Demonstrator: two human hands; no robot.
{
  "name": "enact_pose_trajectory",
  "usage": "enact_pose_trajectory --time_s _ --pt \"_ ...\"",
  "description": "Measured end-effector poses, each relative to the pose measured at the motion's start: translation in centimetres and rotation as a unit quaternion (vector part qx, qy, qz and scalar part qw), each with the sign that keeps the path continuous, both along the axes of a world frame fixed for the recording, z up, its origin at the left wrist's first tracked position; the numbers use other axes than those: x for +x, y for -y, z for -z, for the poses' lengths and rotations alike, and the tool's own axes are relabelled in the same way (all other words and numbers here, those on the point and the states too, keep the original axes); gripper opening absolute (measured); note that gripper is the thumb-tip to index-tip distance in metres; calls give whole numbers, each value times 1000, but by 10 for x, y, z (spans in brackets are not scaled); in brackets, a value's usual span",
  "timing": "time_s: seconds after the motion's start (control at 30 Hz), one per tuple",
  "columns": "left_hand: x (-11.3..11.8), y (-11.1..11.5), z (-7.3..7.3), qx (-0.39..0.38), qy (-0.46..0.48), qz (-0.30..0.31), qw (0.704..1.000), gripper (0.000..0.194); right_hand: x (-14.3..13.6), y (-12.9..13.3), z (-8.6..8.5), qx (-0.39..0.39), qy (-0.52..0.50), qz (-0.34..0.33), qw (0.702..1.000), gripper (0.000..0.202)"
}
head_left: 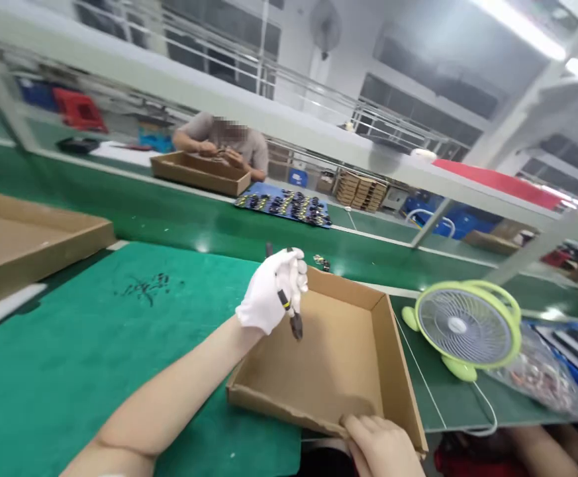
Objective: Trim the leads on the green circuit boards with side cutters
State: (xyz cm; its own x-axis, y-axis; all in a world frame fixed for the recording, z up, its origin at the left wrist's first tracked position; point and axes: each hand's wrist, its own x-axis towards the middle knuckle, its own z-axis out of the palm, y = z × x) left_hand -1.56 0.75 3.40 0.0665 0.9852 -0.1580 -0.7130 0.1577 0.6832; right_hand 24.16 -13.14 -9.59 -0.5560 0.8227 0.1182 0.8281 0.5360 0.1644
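Note:
My left hand [275, 289], in a white glove, is closed around a pair of dark-handled pliers [295, 324]. Their dark jaws point down over the left part of an open cardboard tray [341, 344]. The inside of this shallow tray shows bare brown board. At its near right edge, my bare right hand [382, 445] has its fingers curled over the rim and gripping it. A green mat [95, 344] lies under my left forearm and carries a scatter of small black pieces [152, 286].
A second cardboard tray [45, 255] stands at the left. A lime-green fan [462, 326] and a plastic bag of parts [541, 377] are at the right. Across the bench, a person [256, 146] works over a box [199, 173] beside a blue tray of parts [286, 204].

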Motion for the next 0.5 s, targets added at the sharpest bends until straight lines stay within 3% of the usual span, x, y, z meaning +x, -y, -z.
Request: enact_pose_trajectory --time_s 0.1,0.2,0.33,0.5 --pt "33 6 14 -12 -145 100 984 16 2 8 4 17 -38 50 998 24" --pt "73 2 40 -50 -294 185 936 26 5 16 5 33 -53 87 994 26" --pt "121 -7 71 -72 -449 231 860 38 7 22 7 46 -53 125 990 27" --pt "157 -18 83 -51 -553 237 797 45 17 22 9 44 -58 157 985 25"
